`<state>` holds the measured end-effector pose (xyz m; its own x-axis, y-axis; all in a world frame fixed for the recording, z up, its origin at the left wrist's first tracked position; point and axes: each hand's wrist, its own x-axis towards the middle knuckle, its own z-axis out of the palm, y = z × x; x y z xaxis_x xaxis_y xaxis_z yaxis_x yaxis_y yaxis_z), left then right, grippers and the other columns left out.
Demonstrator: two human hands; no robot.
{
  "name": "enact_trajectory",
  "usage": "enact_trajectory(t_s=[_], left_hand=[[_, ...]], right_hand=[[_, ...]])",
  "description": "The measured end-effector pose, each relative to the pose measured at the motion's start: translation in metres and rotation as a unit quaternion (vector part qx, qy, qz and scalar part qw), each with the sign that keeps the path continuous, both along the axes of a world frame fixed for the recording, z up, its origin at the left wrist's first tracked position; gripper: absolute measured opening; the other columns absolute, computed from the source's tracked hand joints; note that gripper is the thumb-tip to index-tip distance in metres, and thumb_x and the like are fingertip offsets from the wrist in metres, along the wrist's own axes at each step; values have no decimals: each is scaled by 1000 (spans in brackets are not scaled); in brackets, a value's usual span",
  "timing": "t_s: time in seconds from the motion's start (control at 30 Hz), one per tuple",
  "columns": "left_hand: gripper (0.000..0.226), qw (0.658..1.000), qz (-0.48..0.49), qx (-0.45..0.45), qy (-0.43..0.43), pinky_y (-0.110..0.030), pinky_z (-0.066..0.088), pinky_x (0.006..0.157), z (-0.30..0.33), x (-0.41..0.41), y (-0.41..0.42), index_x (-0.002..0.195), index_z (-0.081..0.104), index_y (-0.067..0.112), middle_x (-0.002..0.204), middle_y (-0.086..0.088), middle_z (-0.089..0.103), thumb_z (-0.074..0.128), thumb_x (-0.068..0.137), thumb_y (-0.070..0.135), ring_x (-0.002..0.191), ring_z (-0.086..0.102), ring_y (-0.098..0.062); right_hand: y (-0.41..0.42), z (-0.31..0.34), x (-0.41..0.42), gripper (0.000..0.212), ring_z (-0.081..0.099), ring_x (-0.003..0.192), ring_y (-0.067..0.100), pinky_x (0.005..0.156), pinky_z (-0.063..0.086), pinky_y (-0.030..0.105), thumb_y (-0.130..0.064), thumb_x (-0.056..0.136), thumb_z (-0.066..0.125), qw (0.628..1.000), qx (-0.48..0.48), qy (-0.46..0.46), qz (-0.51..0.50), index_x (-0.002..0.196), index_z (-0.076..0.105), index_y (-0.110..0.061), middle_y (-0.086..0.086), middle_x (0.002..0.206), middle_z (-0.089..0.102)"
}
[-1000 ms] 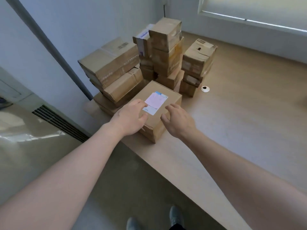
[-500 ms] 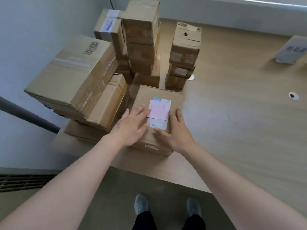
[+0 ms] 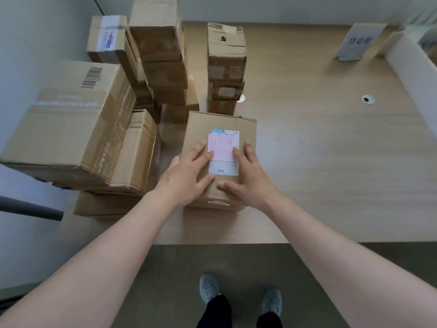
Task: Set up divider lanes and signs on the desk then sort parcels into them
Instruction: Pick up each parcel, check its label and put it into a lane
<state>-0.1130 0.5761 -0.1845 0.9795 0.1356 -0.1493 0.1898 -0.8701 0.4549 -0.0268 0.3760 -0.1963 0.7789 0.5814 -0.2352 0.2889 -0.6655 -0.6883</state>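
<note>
Both hands, left hand [image 3: 186, 176] and right hand [image 3: 248, 176], lie flat with fingers spread on the parcel [image 3: 220, 121] at the worktop's [image 3: 331, 162] near edge (pink note [image 3: 222, 147] on top). Sorting is under way; next likely calls for gripping its sides and carrying it to the far-right sign [image 3: 357, 42].

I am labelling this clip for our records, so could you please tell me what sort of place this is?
Probably an office or mailroom used for parcel sorting: stacked cardboard parcels on a long wooden desk with a cable grommet, and a standing sign at the far right.
</note>
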Motion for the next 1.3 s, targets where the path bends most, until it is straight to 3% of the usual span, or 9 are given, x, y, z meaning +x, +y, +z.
enact_trajectory(t_s=[0.13, 0.43, 0.63, 0.87, 1.03, 1.2, 1.3], left_hand=[[64, 999, -29, 15, -36, -49, 42, 112, 22, 14, -29, 154, 38, 42, 169, 22, 11, 59, 95, 55, 131, 44, -40], [64, 990, -79, 45, -105, -43, 33, 118, 80, 60, -152, 156, 39, 36, 169, 19, 14, 58, 97, 53, 139, 41, -37], [74, 988, -84, 49, -121, -46, 37, 115, 102, 99, -262, 156, 35, 41, 169, 21, 13, 41, 87, 69, 140, 44, -33], [79, 988, -81, 45, -121, -44, 40, 111, 123, 148, -371, 158, 32, 41, 169, 21, 12, 36, 84, 71, 139, 46, -33], [85, 987, -97, 52, -114, -43, 41, 110, 125, 197, -416, 157, 33, 40, 169, 20, 14, 29, 80, 76, 139, 46, -32], [79, 987, -118, 51, -92, -44, 39, 111, 111, 263, -437, 158, 33, 38, 170, 18, 12, 40, 87, 72, 138, 45, -36], [89, 988, -124, 42, -81, -45, 39, 112, 96, 313, -442, 158, 31, 39, 169, 20, 11, 31, 79, 79, 140, 43, -34]], right_hand=[[-35, 23, 4, 104, 17, 157, 24, 125, 27, 41, -52, 82, 80, 999, 36, -28, -20, 163, 20, -27, -12, 172, -8], [-163, 83, 34, 103, 20, 156, 15, 124, 26, 33, -47, 80, 85, 991, 68, -92, -64, 162, 28, -23, -12, 172, 1], [-275, 114, 70, 104, 26, 154, 21, 123, 31, 42, -52, 78, 85, 988, 52, -129, -72, 161, 29, -24, -13, 172, 2], [-385, 144, 121, 101, 25, 154, 20, 125, 27, 38, -51, 79, 83, 987, 34, -149, -57, 161, 30, -24, -12, 171, 6], [-430, 142, 164, 100, 24, 154, 17, 125, 26, 35, -51, 81, 82, 987, 33, -145, -69, 162, 29, -23, -12, 171, 7], [-453, 129, 228, 103, 24, 154, 18, 125, 27, 38, -57, 79, 81, 989, 13, -129, -78, 162, 29, -26, -15, 171, 4], [-460, 116, 274, 108, 23, 154, 19, 124, 28, 39, -65, 75, 80, 990, -3, -115, -81, 162, 27, -28, -18, 171, 3]])
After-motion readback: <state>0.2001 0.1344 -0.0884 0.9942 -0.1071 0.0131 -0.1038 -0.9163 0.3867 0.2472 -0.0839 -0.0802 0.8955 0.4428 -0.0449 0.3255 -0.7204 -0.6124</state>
